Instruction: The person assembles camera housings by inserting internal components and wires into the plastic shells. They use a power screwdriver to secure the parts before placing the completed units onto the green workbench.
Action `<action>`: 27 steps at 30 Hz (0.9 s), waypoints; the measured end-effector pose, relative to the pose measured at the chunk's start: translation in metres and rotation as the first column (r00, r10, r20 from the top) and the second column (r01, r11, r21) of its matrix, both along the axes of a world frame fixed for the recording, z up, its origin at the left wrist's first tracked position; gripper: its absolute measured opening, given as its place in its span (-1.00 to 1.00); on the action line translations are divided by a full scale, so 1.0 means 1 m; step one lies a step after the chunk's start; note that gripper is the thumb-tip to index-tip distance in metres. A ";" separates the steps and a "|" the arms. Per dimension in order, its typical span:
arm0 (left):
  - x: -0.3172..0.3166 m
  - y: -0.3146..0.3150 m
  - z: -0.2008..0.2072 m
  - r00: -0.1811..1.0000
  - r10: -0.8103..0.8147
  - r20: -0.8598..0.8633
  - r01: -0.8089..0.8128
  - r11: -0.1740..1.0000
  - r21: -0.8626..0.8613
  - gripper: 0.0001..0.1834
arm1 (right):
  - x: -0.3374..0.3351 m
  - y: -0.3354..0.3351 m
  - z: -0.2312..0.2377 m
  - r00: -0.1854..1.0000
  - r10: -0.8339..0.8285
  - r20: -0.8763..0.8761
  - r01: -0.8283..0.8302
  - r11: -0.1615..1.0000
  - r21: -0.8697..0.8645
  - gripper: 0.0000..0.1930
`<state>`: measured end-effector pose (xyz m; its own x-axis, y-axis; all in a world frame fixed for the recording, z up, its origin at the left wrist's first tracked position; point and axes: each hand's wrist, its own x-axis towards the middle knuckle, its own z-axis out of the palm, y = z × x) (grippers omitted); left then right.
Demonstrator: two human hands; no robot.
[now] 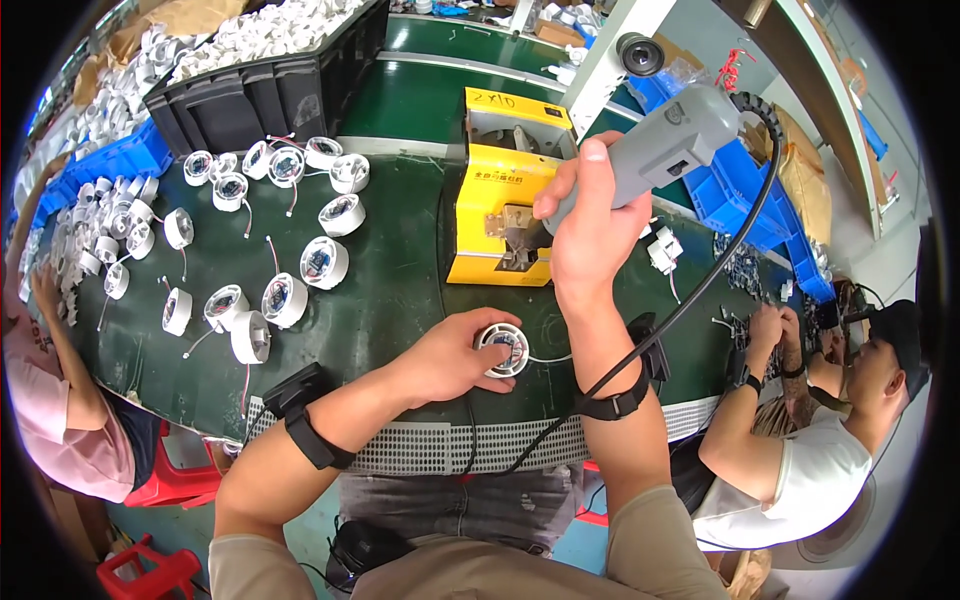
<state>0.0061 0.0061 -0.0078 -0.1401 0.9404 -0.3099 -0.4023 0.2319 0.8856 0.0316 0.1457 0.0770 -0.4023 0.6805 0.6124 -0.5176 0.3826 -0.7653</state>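
Note:
My left hand [440,357] rests on the green bench with its fingers wrapped round a white round housing [515,348]. Inside that housing a small blue circuit board shows, and a thin white wire runs out of it to the right. Raised above the bench, my right hand [597,235] grips a grey electric screwdriver [655,145] with a black cable. The screwdriver points down and left, its tip at the metal outlet of a yellow screw feeder [470,245]. Whether a screw sits on the tip is too small to tell.
Several white housings with wires [284,300] stand on the bench at left. Behind them is a black crate [270,105] heaped with white parts. Blue bins [740,215] stand at right. One co-worker [800,450] sits at right, another [70,400] at left. The screwdriver's cable [735,245] crosses my right forearm.

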 end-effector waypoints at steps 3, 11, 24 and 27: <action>0.001 0.000 0.000 1.000 0.017 0.006 -0.017 1.000 0.006 -0.60 | 0.009 -0.004 0.000 0.999 0.037 -0.005 -0.037 0.998 -0.053 -0.76; 0.001 -0.002 0.007 0.998 0.028 -0.050 -0.028 1.000 -0.010 -0.59 | 0.057 -0.037 -0.007 0.989 0.146 0.027 -0.140 0.976 -0.165 -0.68; 0.004 0.001 0.000 0.997 0.074 -0.007 -0.074 0.997 0.006 -0.62 | 0.058 -0.037 -0.023 0.980 0.178 0.086 -0.163 0.975 -0.154 -0.65; 0.003 0.000 -0.001 0.997 0.075 0.001 -0.075 0.997 -0.002 -0.62 | 0.057 -0.037 -0.026 0.978 0.186 0.093 -0.172 0.975 -0.142 -0.67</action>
<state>0.0091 0.0064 -0.0085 -0.2097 0.9268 -0.3117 -0.4195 0.2027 0.8848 0.0886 0.1090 0.0511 -0.5823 0.6641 0.4690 -0.4823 0.1823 -0.8568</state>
